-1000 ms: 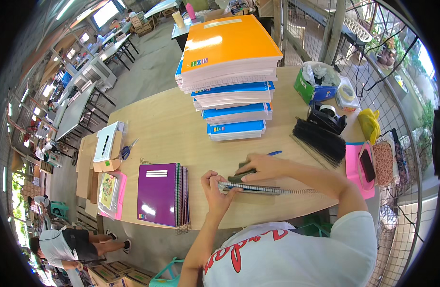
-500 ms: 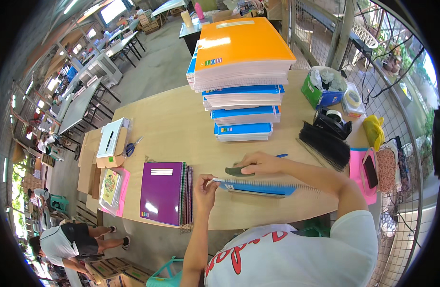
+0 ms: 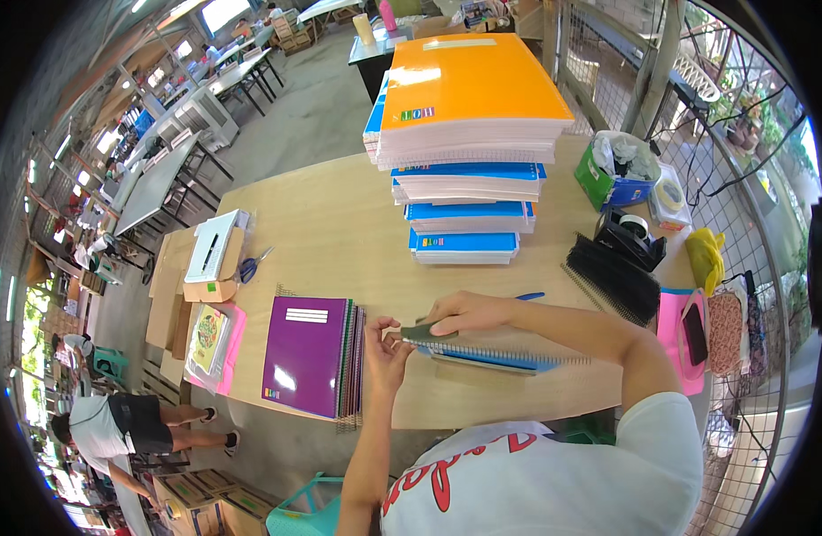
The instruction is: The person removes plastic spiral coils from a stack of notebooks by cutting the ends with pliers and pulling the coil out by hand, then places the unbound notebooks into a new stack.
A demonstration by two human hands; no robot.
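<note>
A blue spiral notebook (image 3: 509, 360) is tilted up on the table, its coil (image 3: 518, 350) along the upper edge and running past the cover at the right. My left hand (image 3: 387, 353) pinches the notebook's left end near the coil. My right hand (image 3: 469, 314) is closed on a small dark green, flat piece (image 3: 417, 333), pressed against that same coil end; its exact kind is hard to make out. Left of my left hand lies a stack of spiral notebooks with a purple cover (image 3: 308, 357) on top. A blue pen (image 3: 530, 296) rests beyond my right wrist.
A tall pile of orange (image 3: 473, 85) and blue notebooks stands at the back. On the right are black coils (image 3: 614, 279), a tape dispenser (image 3: 630, 237), a green-blue box (image 3: 612, 183) and a pink folder with a phone (image 3: 694, 335). Scissors (image 3: 254, 266) lie at the left.
My right hand has moved left with the dark green piece, from above the notebook onto its left coil end. The notebook is tipped more, showing less of its cover.
</note>
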